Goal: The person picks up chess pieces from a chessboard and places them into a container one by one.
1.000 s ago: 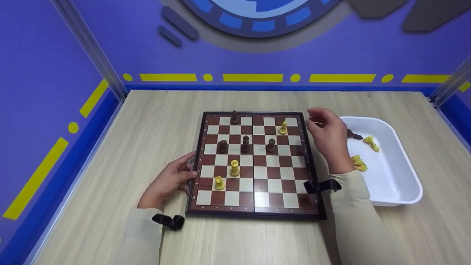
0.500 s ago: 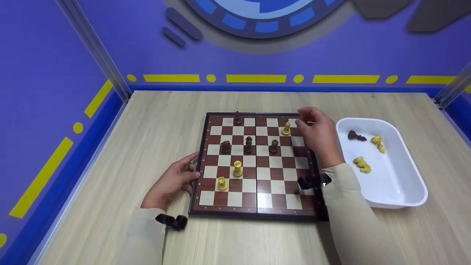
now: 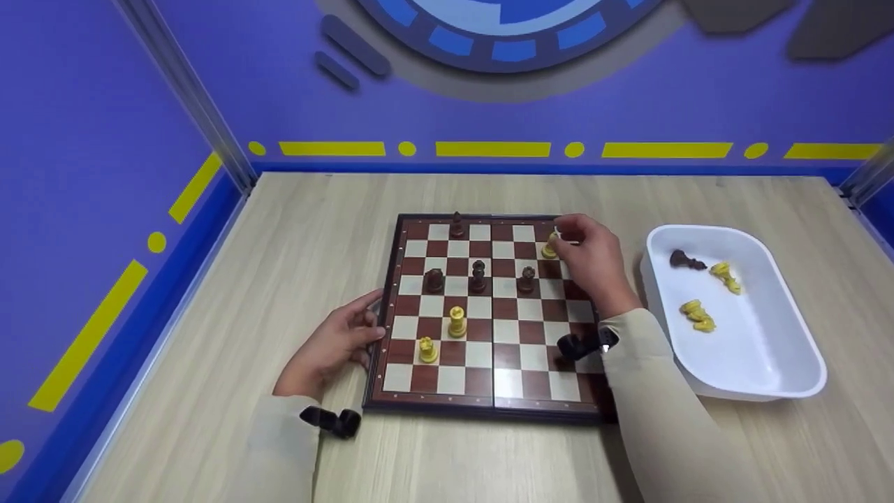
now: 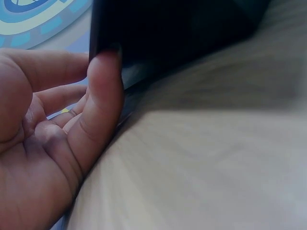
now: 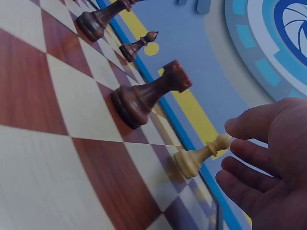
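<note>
A red-and-white chessboard [image 3: 513,349] lies flat on the table. At its far right corner stands a yellow pawn [image 5: 192,160]. My right hand [image 3: 594,258] reaches over that corner, thumb and fingertips right at the pawn's round head. A dark rook [image 5: 148,93] stands nearer in the right wrist view, with a dark bishop [image 5: 136,46] farther back. My left hand [image 3: 335,342] rests at the board's left side, thumb and forefinger touching the edge; the left wrist view shows a fingertip [image 4: 105,72] against its dark side.
A white tray [image 3: 782,314] right of the board holds a dark piece [image 3: 688,260] and yellow pieces [image 3: 698,316] lying down. Other pieces stand on the board, including a tall yellow one [image 3: 457,323] and a shorter yellow one [image 3: 427,349]. Blue walls [image 3: 489,115] enclose the table.
My right hand has moved left from beside the board to the yellow pawn at the corner. The left hand has stayed at the board's edge. The head view has shifted slightly.
</note>
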Demonstrator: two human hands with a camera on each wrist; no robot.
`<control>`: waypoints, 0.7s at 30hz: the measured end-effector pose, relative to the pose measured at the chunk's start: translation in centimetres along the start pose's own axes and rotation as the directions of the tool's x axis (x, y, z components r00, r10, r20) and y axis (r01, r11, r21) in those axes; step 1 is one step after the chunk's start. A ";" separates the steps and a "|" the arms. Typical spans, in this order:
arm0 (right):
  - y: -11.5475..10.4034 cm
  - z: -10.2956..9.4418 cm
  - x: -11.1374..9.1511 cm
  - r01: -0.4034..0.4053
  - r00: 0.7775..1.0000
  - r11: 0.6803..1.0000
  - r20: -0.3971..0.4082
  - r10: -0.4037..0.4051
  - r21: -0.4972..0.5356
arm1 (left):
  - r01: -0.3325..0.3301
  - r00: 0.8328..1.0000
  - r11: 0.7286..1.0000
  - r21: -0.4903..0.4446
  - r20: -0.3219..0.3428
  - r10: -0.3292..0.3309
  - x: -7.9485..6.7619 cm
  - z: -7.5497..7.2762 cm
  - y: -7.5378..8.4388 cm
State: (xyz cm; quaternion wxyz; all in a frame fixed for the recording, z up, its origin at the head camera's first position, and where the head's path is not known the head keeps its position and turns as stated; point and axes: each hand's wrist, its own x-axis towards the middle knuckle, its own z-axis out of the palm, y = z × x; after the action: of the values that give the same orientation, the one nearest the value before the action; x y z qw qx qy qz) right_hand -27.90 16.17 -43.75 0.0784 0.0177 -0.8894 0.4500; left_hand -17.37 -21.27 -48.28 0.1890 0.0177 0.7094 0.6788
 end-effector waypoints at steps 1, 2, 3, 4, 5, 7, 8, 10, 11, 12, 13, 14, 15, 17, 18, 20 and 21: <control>0.0 0.1 0.0 0.000 1.000 1.000 0.005 0.000 -0.001 | 0.001 1.000 1.000 0.000 -0.002 -0.001 0.0 0.0 0.0; 0.1 0.2 0.1 0.000 1.000 1.000 0.010 0.000 -0.003 | 0.002 1.000 1.000 0.000 -0.005 -0.002 0.0 0.0 0.0; 0.1 0.3 0.1 -0.005 1.000 1.000 0.012 0.005 -0.005 | 0.004 1.000 1.000 -0.003 -0.009 -0.004 -0.1 0.1 0.0; 0.2 0.4 0.1 -0.010 1.000 1.000 0.014 0.010 -0.005 | 0.005 1.000 1.000 -0.005 -0.011 -0.005 -0.1 0.1 0.0; 0.2 0.5 0.2 -0.017 1.000 1.000 0.016 0.017 -0.007 | 0.008 1.000 1.000 -0.010 -0.013 -0.008 -0.1 0.1 0.0; 0.3 0.7 0.2 -0.030 0.999 1.000 0.016 0.030 -0.011 | 0.008 1.000 1.000 -0.019 -0.012 -0.009 0.0 0.2 0.0; 0.4 0.7 0.2 -0.037 0.999 0.999 0.014 0.037 -0.010 | 0.008 1.000 1.000 -0.022 -0.013 -0.008 0.0 0.2 0.0; 0.4 0.8 0.3 -0.040 0.999 0.999 0.010 0.040 -0.012 | 0.009 1.000 1.000 -0.028 -0.014 -0.009 0.0 0.2 0.0; 0.5 0.8 0.3 -0.041 0.999 0.999 0.009 0.041 -0.013 | 0.011 1.000 1.000 -0.029 -0.016 -0.011 0.0 0.3 0.0; 0.5 0.9 0.3 -0.038 0.999 0.999 0.008 0.038 -0.014 | 0.011 1.000 0.999 -0.030 -0.017 -0.011 0.0 0.2 0.1; 0.5 0.9 0.3 -0.035 0.999 0.999 0.006 0.035 -0.013 | 0.012 1.000 0.999 -0.031 -0.018 -0.012 0.0 0.2 0.1; 0.5 0.9 0.3 -0.035 0.999 0.999 0.004 0.035 -0.015 | 0.014 1.000 0.999 -0.031 -0.020 -0.014 0.0 0.2 0.1; 0.6 0.9 0.4 -0.034 0.999 0.999 0.003 0.034 -0.016 | 0.014 1.000 0.999 -0.030 -0.019 -0.015 0.0 0.2 0.0; 0.6 0.9 0.4 -0.036 0.999 0.999 0.004 0.037 -0.013 | 0.014 1.000 0.999 -0.029 -0.016 -0.014 0.0 0.2 0.0; 0.7 0.9 0.4 -0.035 0.999 0.999 0.003 0.035 -0.010 | 0.014 1.000 0.999 -0.030 -0.014 -0.014 0.0 0.2 0.0; 0.7 0.9 0.4 -0.039 0.999 0.999 0.001 0.039 -0.003 | 0.013 1.000 1.000 -0.027 -0.012 -0.013 -0.1 0.2 0.0; 0.7 0.9 0.4 -0.040 0.999 0.999 0.001 0.040 0.003 | 0.012 1.000 1.000 -0.025 -0.011 -0.012 -0.1 0.2 0.0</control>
State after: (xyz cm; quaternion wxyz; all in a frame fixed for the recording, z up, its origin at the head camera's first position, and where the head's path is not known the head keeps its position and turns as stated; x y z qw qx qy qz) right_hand -28.45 15.87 -44.76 0.0692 0.0003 -0.8889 0.4529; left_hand -17.23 -21.13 -48.29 0.1891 0.0072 0.7021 0.6865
